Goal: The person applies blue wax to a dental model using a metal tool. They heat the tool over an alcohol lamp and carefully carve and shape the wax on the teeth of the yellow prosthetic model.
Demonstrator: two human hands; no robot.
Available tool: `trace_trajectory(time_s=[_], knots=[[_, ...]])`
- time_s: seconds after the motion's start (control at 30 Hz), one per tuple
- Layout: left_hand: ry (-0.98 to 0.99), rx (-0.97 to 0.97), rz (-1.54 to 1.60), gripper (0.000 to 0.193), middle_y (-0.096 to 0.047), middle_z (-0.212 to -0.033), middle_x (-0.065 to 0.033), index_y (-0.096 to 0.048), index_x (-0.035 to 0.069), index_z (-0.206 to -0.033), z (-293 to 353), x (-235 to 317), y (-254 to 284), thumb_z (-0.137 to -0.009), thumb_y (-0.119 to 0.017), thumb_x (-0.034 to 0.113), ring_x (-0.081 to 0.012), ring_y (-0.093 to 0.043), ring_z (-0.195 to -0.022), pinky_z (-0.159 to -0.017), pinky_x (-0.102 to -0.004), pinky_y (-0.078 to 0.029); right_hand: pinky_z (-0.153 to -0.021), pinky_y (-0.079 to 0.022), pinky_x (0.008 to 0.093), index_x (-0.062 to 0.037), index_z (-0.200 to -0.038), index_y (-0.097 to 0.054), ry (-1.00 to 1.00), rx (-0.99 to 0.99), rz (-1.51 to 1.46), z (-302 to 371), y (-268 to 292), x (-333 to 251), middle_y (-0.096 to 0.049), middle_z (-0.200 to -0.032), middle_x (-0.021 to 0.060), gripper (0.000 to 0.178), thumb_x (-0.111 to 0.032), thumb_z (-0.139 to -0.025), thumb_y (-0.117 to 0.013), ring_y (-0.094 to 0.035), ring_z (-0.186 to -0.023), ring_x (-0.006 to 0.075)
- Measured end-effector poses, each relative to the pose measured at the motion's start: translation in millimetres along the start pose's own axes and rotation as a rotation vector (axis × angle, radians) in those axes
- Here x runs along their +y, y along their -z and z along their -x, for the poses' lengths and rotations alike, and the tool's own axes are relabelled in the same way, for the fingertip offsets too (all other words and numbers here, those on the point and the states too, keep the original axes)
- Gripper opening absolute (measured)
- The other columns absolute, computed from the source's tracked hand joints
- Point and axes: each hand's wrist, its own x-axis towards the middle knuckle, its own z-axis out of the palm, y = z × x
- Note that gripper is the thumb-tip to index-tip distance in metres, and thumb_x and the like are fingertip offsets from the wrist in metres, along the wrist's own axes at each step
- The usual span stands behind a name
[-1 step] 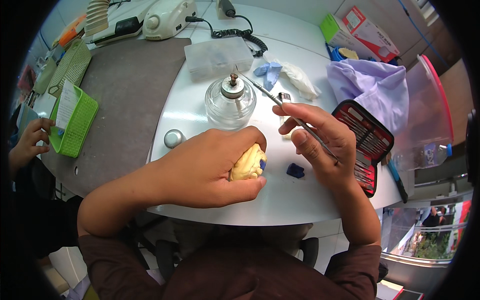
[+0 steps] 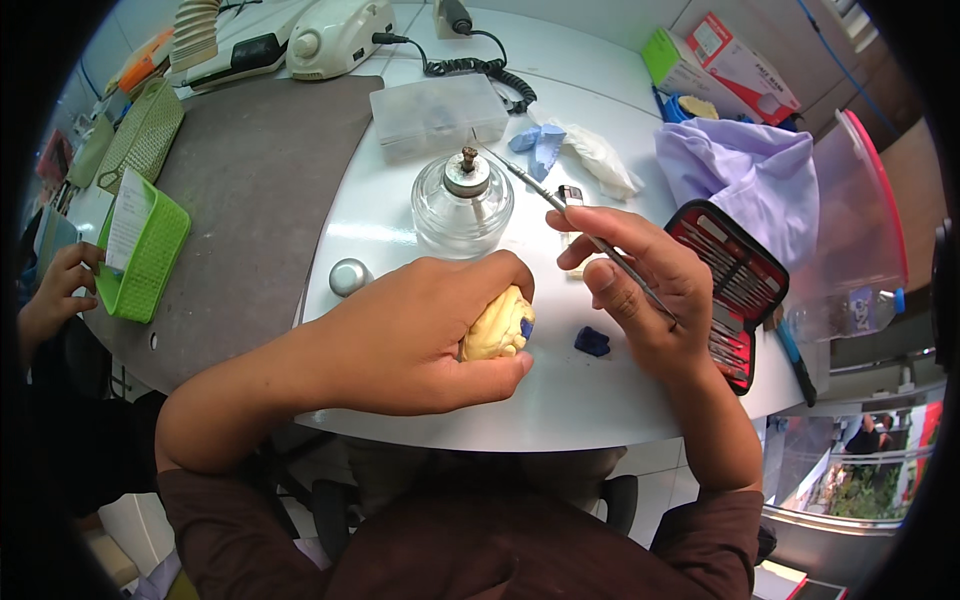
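Observation:
My left hand (image 2: 430, 335) is wrapped round a yellow plaster dental model (image 2: 496, 328) with a patch of blue wax (image 2: 526, 328) on its right side. Between the thumb and fingers of my right hand (image 2: 645, 285) is a slim metal wax carver (image 2: 548, 196), slanting up to the left. Its thin tip is close to the wick of a glass spirit burner (image 2: 462, 215); I cannot make out a flame. A dark blue wax block (image 2: 592, 341) lies on the table between my hands. The burner's round metal cap (image 2: 349, 277) is left of the burner.
A red-lined tool case (image 2: 728, 270) lies open by my right wrist. Behind the burner are a clear plastic box (image 2: 438, 115) and crumpled tissue (image 2: 603, 165). A lighter (image 2: 570, 196) is partly behind my right fingers. At far left, another person's hand (image 2: 68, 280) touches a green basket (image 2: 145, 250).
The green basket at the far left has shifted slightly nearer and left, along with the other person's hand. My own hands have barely moved.

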Motion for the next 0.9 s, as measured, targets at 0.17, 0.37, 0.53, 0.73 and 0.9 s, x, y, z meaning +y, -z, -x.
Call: trace_trajectory(time_s=[0.17,0.37,0.53,0.73,0.9], knots=[[0.064,0.049,0.003,0.044,-0.065,-0.089,-0.0079,-0.051,0.005,-0.112,-2,-1,0,-0.081,-0.077,0.021,-0.0184,-0.063,-0.074,-0.065,-0.0301,-0.048,-0.072,-0.051,0.0250,-0.0056,-0.124,-0.069,0.010,0.004,-0.004,2,1,-2,-0.071,-0.112,0.0124,0.032,-0.013,-0.093,-0.070,-0.068,-0.089,0.0145],[0.049,0.116,0.050,0.051,-0.066,-0.105,-0.0066,-0.050,0.006,-0.116,-3,-1,-2,-0.078,-0.082,0.015,-0.0136,-0.063,-0.088,-0.074,-0.0271,-0.050,-0.074,-0.053,0.0270,-0.0058,-0.124,-0.070,0.036,0.004,-0.007,2,1,2,-0.072,-0.112,0.0131,0.032,-0.013,-0.093,-0.070,-0.069,-0.090,0.0164],[-0.013,0.124,0.052,0.053,-0.064,-0.111,-0.0089,-0.048,0.006,-0.118,-4,-5,-4,-0.078,-0.083,0.013,-0.0153,-0.062,-0.100,-0.084,-0.0288,-0.052,-0.073,-0.054,0.0281,-0.0063,-0.124,-0.070,0.094,-0.002,0.025,3,1,8,-0.072,-0.113,0.0136,0.032,-0.013,-0.093,-0.071,-0.069,-0.091,0.0183],[-0.006,0.118,0.068,0.055,-0.063,-0.113,-0.0087,-0.047,0.006,-0.119,-4,-5,-4,-0.078,-0.084,0.010,-0.0153,-0.061,-0.103,-0.088,-0.0294,-0.051,-0.072,-0.055,0.0281,-0.0073,-0.125,-0.070,0.094,-0.007,0.005,3,1,7,-0.072,-0.114,0.0137,0.033,-0.013,-0.092,-0.071,-0.070,-0.090,0.0185],[0.039,0.096,0.014,0.055,-0.060,-0.106,-0.0064,-0.046,0.007,-0.118,-4,-3,-2,-0.078,-0.084,0.008,-0.0134,-0.058,-0.097,-0.084,-0.0284,-0.049,-0.069,-0.054,0.0268,-0.0085,-0.126,-0.069,0.094,-0.017,0.014,3,2,7,-0.072,-0.114,0.0138,0.034,-0.012,-0.093,-0.070,-0.070,-0.090,0.0179]])
